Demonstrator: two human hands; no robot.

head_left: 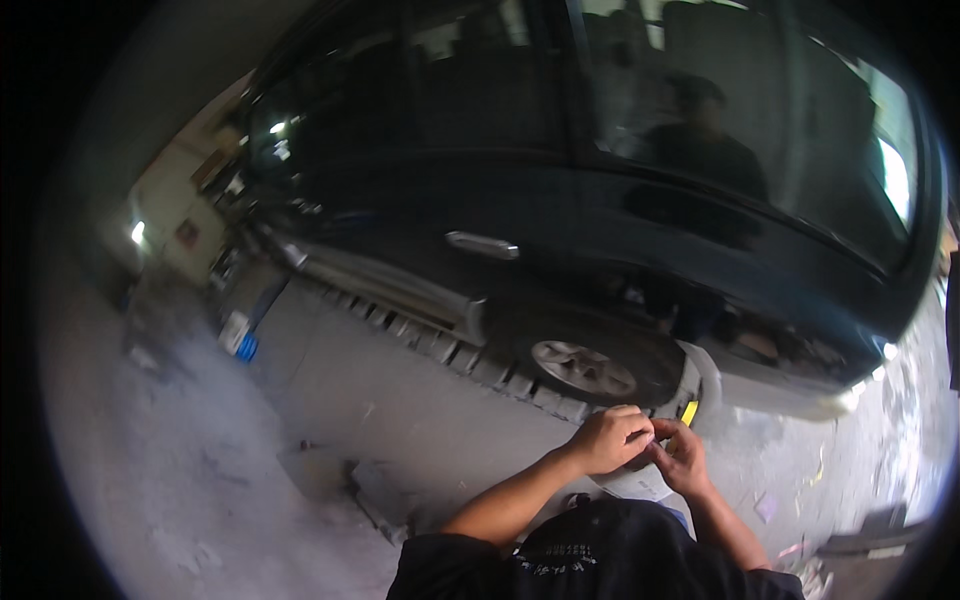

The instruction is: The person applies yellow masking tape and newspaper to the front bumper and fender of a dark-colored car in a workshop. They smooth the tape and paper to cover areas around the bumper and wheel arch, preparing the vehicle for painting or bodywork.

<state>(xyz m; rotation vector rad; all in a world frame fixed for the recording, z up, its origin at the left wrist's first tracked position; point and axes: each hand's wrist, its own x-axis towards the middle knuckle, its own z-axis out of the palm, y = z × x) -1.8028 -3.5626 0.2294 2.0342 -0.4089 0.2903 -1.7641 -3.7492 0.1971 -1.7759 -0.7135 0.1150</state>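
Observation:
My left hand (606,441) and my right hand (682,462) meet in front of my body, fingers curled in and fingertips pinched together. Whatever lies between the fingertips is too small and hidden to make out. A pale, sheet-like thing (640,486) shows just below the hands; whether either hand touches it is unclear. Right above my right hand is a small yellow strip (689,413), and I cannot tell if it is held. Beyond the hands stands a dark car (400,195), with a silver-spoked wheel (583,368) nearest to them.
A chrome-like door handle (483,245) sits on the car's side, above a step with a row of pale blocks (440,347) beneath. A blue and white container (240,338) stands on the grey floor at left. A dark flat object (378,498) lies left of my arm.

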